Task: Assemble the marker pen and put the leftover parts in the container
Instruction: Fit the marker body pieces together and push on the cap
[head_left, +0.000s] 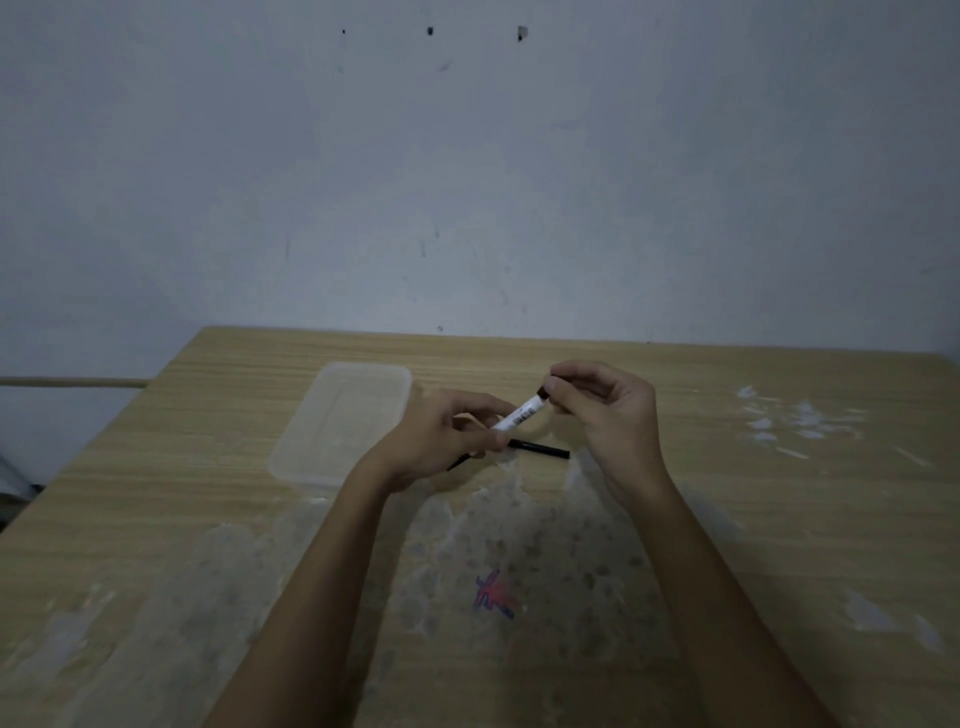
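A white marker barrel (522, 414) with a printed label is held tilted above the table, its upper end pointing right. My left hand (441, 441) grips its lower end. My right hand (602, 400) pinches a small dark part (543, 394) at the barrel's upper end. Below the hands a thin black stick (540, 448) lies on the table, and another dark piece (460, 461) pokes out under my left hand. A clear plastic container (343, 421) stands empty to the left of my left hand.
The wooden table (156, 493) has worn whitish patches in front and at the right, and a blue-and-red scribble (496, 597) near me. A grey wall rises right behind the table's far edge. The table's left edge runs diagonally past the container.
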